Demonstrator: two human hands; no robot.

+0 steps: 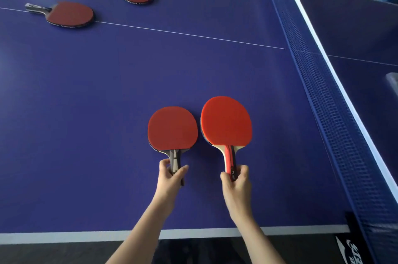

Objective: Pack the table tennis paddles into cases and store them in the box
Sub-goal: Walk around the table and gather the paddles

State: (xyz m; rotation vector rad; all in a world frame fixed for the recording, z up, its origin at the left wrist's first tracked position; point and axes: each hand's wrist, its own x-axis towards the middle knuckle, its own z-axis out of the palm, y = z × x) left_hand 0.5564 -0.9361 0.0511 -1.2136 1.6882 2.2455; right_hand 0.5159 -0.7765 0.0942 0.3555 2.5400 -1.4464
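You're gripping a paddle handle in each hand, left hand (170,174) on the darker paddle (172,128), right hand (235,177) on the brighter paddle (226,121), near the table (107,112) edge. Fingertip grips this light are risking a slip, and no case is showing.

open blue table (150,74) mid-field, two paddles (71,14) far left, net (323,95) walling right side
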